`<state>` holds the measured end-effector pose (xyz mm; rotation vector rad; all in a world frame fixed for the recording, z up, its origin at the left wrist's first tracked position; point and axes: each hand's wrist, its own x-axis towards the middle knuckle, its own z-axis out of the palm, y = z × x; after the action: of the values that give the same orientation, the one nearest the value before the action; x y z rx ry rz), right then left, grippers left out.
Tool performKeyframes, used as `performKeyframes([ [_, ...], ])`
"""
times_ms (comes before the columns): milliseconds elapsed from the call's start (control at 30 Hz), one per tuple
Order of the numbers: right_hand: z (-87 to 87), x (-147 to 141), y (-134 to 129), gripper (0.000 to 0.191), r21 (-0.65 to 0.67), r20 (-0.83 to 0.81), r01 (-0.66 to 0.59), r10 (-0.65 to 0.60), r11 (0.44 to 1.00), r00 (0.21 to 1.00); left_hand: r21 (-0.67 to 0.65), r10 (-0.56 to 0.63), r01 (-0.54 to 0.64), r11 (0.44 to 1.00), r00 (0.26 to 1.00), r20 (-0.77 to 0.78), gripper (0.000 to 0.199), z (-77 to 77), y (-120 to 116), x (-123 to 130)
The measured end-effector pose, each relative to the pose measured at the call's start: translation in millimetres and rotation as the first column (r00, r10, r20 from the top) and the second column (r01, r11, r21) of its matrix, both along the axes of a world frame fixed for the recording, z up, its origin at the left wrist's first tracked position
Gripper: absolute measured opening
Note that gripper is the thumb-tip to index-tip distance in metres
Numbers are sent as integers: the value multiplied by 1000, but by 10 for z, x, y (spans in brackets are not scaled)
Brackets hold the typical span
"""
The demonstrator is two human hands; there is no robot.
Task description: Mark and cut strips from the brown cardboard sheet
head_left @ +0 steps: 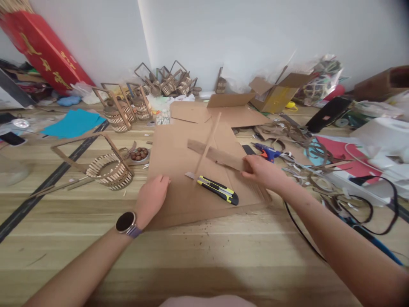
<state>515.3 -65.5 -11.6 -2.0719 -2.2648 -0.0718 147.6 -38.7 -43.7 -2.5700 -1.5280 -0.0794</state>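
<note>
My right hand (255, 170) grips the right end of a flat brown strip (223, 158) over a cardboard sheet (172, 149). A thinner strip (209, 140) crosses the flat one near its left part. Nearer to me, a yellow and black utility knife (217, 189) lies on the cardboard with its blade out. My left hand (154, 197), with a watch on the wrist, rests at the sheet's left edge, fingers curled; whatever they may hold is hidden.
A handled basket (110, 172) and a bowl of brown beads (139, 154) stand left. Right of the sheet lie a blue glue gun (267, 151), curled strips and black cables. Finished small baskets (174, 83) and an open box (277, 91) line the back.
</note>
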Motion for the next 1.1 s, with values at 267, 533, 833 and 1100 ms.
performKeyframes([
  [267,235,128,-165,45,-58,35,83,-81,995,996,119,-467,453,884,871,152,34,157,-74,543],
  [533,168,135,-172,42,-7,94,93,-92,996,991,103,-642,642,759,765,-40,25,24,171,1173],
  [833,-106,782,-637,40,-106,-233,168,-189,980,954,188,-352,340,922,935,34,22,23,449,1160],
  [1100,-471,454,-753,20,53,-279,268,-243,962,929,195,-442,420,886,893,86,34,182,-226,722],
])
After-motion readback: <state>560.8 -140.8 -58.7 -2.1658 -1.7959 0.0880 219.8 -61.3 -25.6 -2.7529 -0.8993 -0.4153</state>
